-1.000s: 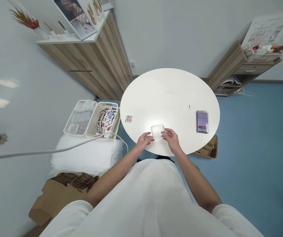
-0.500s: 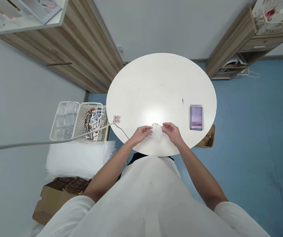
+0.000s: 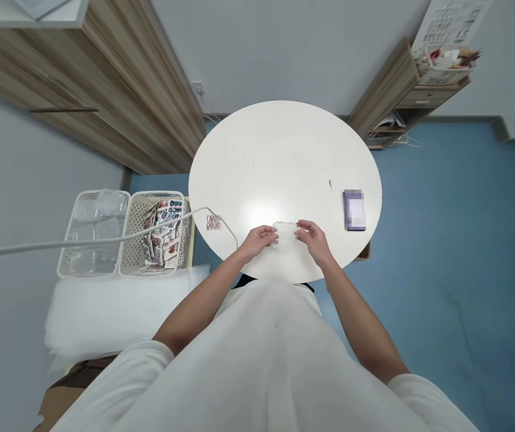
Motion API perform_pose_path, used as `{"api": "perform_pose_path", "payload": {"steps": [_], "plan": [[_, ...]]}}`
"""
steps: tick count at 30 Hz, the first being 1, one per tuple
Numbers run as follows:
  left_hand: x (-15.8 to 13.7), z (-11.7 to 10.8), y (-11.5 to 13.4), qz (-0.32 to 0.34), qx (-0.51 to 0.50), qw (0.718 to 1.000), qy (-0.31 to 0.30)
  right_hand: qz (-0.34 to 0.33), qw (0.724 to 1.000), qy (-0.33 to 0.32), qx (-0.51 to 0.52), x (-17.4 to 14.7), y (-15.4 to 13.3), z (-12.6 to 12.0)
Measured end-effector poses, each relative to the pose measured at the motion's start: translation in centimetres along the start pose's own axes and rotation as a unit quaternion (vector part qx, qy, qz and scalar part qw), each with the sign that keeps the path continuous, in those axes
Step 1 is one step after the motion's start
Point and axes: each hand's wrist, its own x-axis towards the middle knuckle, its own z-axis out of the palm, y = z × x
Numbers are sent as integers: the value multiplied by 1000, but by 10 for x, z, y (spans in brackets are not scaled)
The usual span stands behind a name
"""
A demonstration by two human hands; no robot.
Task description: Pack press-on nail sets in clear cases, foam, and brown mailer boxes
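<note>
Near the front edge of the white oval table [image 3: 284, 156], a small clear plastic pouch or case [image 3: 286, 231] is held between my two hands. Its far edge looks crinkled; whether anything is inside I cannot make out. My left hand [image 3: 259, 241] pinches its left side with fingers and thumb. On the opposite side my right hand [image 3: 313, 239] grips the right edge. A small card of pinkish false nails [image 3: 214, 222] lies on the table left of my left hand. Farther right rests a purple, pixelated phone-like block [image 3: 354, 210].
A white cable [image 3: 167, 225] arcs in from the left onto the table edge. Left of the table stand a basket of printed packets [image 3: 126, 240] and a bin of clear plastic boxes [image 3: 66, 240]. A roll of white wrap [image 3: 117, 309] lies below them. Wooden cabinets [image 3: 149, 90] stand behind.
The clear plastic piece has been straightened and sits squarer between my hands, its far edge spread flat. Both hands keep hold. The camera view has shifted a little.
</note>
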Motion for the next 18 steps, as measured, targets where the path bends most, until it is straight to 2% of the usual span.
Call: {"api": "perform_pose_path", "payload": {"steps": [6, 11, 18], "plan": [[2, -7, -7, 7, 3, 1000, -18, 29, 999, 27, -5, -27, 12, 7], [1, -4, -7, 33, 22, 999, -10, 6, 999, 51, -15, -37, 14, 11], [1, 0, -5, 119, 57, 991, -7, -21, 998, 46, -50, -37, 7, 15]]}}
